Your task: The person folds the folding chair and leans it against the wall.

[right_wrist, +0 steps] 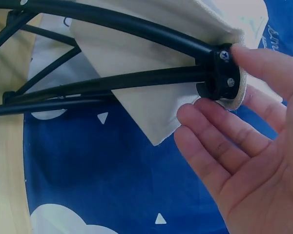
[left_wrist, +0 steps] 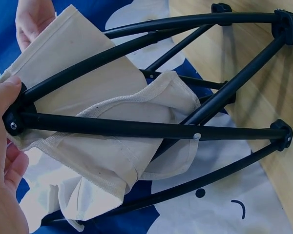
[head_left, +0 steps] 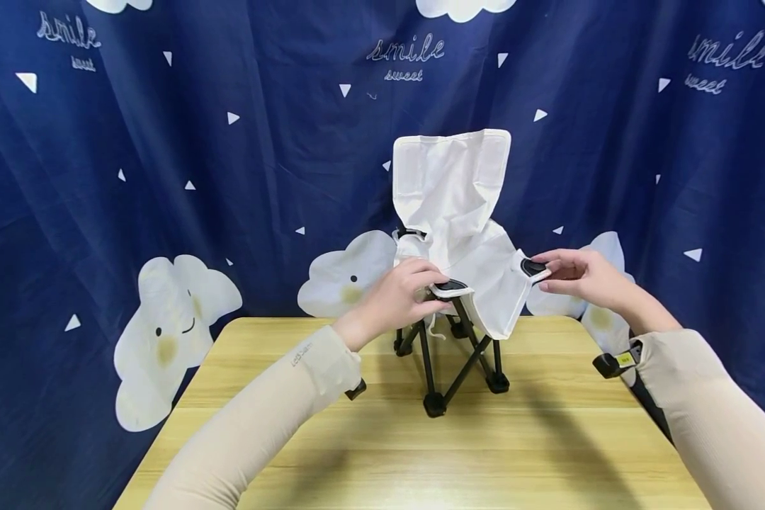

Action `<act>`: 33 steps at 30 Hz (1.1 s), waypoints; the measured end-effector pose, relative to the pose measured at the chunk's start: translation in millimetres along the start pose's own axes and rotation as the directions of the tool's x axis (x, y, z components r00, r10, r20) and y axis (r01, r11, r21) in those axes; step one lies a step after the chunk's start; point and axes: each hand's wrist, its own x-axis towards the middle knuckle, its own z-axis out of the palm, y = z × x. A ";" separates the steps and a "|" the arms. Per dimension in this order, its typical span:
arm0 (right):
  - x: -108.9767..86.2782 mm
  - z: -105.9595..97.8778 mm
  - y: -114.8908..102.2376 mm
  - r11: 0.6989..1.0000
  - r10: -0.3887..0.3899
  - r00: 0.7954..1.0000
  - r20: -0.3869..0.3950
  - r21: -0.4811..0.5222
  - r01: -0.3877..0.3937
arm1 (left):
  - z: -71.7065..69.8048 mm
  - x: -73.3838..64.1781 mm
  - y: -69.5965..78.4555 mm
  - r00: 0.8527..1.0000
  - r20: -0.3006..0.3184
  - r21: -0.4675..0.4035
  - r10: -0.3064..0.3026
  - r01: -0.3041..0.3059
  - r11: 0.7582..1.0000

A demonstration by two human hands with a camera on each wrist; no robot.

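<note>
A small folding chair [head_left: 451,177] with white fabric and a black tube frame stands on the wooden table, its legs only partly spread. My left hand [head_left: 403,292] grips its near left corner, where a black plastic cap [head_left: 451,285] shows. In the left wrist view the thumb of my left hand [left_wrist: 5,141] lies against the black corner joint [left_wrist: 18,117]. My right hand [head_left: 586,278] pinches the right corner at another black cap [head_left: 533,267]. The right wrist view shows the right thumb on the fabric edge by the screwed joint [right_wrist: 223,73], with two fingers below it.
The wooden table [head_left: 382,453] runs under the chair, its back edge close behind the feet. A dark blue curtain [head_left: 280,156] with white clouds and triangles hangs behind. Black straps or devices [head_left: 617,361] sit at the sleeve cuffs.
</note>
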 end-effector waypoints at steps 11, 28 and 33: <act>0.6 6.1 12.8 0.995 -0.067 0.995 -0.068 0.064 0.071 | 2.4 -5.2 -0.9 0.999 -0.033 0.013 0.037 -0.037 0.999; 1.0 14.5 16.0 0.993 -0.096 0.987 -0.132 0.062 0.105 | -1.1 -8.5 -1.4 0.997 -0.044 0.031 0.065 -0.064 0.997; 2.0 18.4 14.8 0.994 -0.098 0.982 -0.161 0.032 0.105 | -0.1 -8.5 -2.2 0.997 -0.051 0.051 0.057 -0.055 0.997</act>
